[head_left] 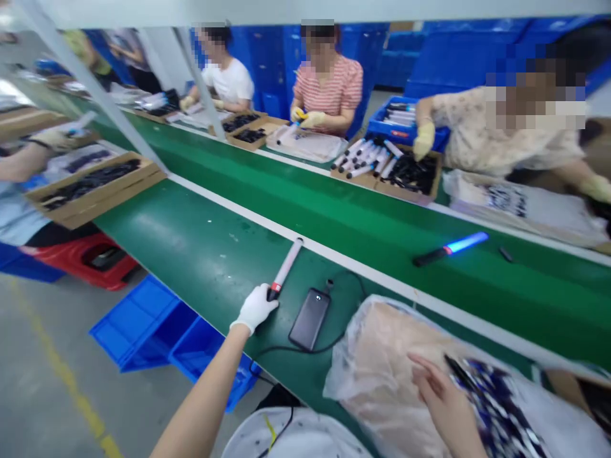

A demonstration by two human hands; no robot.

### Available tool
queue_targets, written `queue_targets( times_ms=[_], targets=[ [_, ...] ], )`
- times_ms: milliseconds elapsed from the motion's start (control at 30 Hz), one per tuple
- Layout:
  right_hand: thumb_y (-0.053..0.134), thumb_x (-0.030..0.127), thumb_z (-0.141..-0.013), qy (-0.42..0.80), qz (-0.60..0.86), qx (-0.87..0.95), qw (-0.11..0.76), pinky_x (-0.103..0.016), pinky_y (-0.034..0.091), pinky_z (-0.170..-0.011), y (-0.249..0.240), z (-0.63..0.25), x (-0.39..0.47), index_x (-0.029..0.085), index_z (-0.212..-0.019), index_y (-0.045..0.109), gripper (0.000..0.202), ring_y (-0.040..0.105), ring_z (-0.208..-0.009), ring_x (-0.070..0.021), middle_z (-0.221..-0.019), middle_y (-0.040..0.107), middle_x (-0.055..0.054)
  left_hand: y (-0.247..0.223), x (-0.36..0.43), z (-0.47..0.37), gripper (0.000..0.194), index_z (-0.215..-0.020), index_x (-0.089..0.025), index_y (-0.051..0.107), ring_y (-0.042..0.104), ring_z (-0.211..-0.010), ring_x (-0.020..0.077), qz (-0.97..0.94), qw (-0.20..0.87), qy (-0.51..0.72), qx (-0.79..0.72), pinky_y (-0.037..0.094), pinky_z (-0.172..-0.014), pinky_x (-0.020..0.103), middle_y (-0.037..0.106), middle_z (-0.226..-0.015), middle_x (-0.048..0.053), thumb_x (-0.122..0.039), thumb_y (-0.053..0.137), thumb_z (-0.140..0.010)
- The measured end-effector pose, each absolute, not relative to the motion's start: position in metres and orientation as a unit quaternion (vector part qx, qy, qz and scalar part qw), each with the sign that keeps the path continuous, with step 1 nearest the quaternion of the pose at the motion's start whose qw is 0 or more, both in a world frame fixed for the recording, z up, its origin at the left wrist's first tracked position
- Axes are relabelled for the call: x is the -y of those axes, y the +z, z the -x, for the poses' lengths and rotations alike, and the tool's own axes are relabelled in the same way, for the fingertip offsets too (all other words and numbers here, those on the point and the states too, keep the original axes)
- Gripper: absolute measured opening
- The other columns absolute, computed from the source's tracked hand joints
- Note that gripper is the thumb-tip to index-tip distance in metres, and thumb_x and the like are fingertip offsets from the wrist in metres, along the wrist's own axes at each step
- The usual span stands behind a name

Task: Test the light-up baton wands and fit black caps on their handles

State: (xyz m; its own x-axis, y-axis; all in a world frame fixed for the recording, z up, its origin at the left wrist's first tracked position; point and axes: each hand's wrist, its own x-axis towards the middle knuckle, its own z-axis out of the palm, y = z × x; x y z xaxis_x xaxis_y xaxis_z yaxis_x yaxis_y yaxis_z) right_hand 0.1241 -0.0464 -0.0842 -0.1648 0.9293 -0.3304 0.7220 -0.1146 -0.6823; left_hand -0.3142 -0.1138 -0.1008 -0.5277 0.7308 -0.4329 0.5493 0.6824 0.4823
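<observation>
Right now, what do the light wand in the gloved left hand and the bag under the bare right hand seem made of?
White tubular wand: likely matte translucent plastic, black handle end. Crinkled clear bag: thin glossy plastic film, judging by creases and sheen. Left hand wears a white, seemingly fabric glove.

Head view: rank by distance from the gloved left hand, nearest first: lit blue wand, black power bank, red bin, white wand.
From the left hand:
1. White wand: gripped in that hand, lying on the green belt.
2. Black power bank: just right of the hand, on the near table edge.
3. Red bin: on the floor, far left.
4. Lit blue wand: on the belt, far right.
</observation>
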Motion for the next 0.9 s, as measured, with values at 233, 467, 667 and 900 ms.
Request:
queue_targets(
  times_ms=[233,467,667,900],
  targets=[
    [0.04,0.047,-0.085,0.301,0.652,0.684,0.128,-0.026,0.053,-0.062,-0.099,-0.159,0.098,0.015,-0.092,0.072,0.046,0.066,-0.064,-0.0172,-0.083,0.072,-0.008,-0.083,0.136,0.324,0.056,-0.122,-0.016,0.052,0.063,-0.077,0.0209,-0.276,0.373,0.266,-0.845,0.047,-0.074,0.031,0.064,-0.086,0.004,-0.051,0.058,-0.079],
    [0.036,0.029,-0.088,0.178,0.665,0.715,0.124,-0.038,0.049,-0.094,-0.111,-0.214,0.038,0.012,-0.11,0.067,0.042,0.062,-0.101,-0.0241,-0.111,0.064,-0.014,-0.039,0.115,0.257,0.095,-0.146,-0.019,0.035,0.061,-0.072,0.0109,-0.191,0.497,0.502,-0.681,0.051,-0.07,0.022,0.061,-0.091,0.001,-0.036,0.08,-0.065],
    [0.047,0.027,-0.09,0.105,0.689,0.712,0.088,-0.036,0.05,-0.082,-0.12,-0.214,0.011,0.01,-0.117,0.062,0.035,0.061,-0.091,-0.0247,-0.104,0.061,-0.015,-0.02,0.087,0.192,0.083,-0.149,-0.032,0.034,0.062,-0.069,0.0086,-0.109,0.532,0.55,-0.635,0.051,-0.064,0.018,0.067,-0.088,-0.001,-0.017,0.066,-0.073],
    [0.046,0.012,-0.087,0.108,0.602,0.79,0.044,-0.032,0.049,-0.084,-0.125,-0.204,0.0,0.016,-0.1,0.07,0.027,0.061,-0.092,-0.022,-0.098,0.064,-0.009,-0.018,0.075,0.14,0.099,-0.153,-0.024,0.023,0.055,-0.069,0.0062,-0.166,0.597,0.516,-0.591,0.044,-0.066,0.015,0.066,-0.088,-0.001,-0.024,0.077,-0.07]
  ],
)
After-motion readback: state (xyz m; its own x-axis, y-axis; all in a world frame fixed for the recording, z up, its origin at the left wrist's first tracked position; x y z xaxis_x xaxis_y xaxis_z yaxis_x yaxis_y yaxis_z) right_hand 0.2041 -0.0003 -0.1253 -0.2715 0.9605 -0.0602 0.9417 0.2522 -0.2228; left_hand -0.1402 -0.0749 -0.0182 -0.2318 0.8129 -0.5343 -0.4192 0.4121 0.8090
